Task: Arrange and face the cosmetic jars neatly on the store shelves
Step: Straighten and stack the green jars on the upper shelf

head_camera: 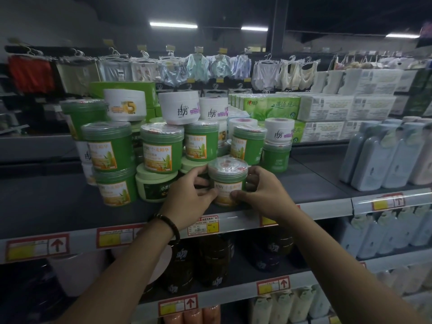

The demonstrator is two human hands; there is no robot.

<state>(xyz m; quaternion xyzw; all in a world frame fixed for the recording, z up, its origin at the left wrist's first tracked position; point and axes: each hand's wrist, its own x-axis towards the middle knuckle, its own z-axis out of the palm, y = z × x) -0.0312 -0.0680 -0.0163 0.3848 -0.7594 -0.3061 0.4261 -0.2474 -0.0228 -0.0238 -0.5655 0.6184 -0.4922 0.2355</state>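
The left hand (189, 195) and the right hand (261, 190) hold one round green plastic jar with a clear lid (228, 181) between them, one hand on each side. The fingers curl round its wall, and both thumbs press on the front, over the orange and white label. A dark beaded bracelet (168, 224) is on the left wrist.

The jar stands upright at the front part of the dark grey shelf board (315, 183), just behind the price strip with red and yellow tags (203, 226). Whether its bottom rests on the board or is a little lifted, one cannot tell.

Just to the left of it sits a low pale green jar (152, 183). Behind are the other tall green jars (161, 148), stacked in two layers and not in one line, with white round jars (180, 107) on top of them. Well apart to the right stand grey plastic bottles (374, 155).

The step in hand seems to be the facing of this one jar. The next move probably calls for a small turn, so that the label looks straight forward, and then for setting the jar in line with its neighbours. This should be done gently, because the stack behind looks easy to disturb.
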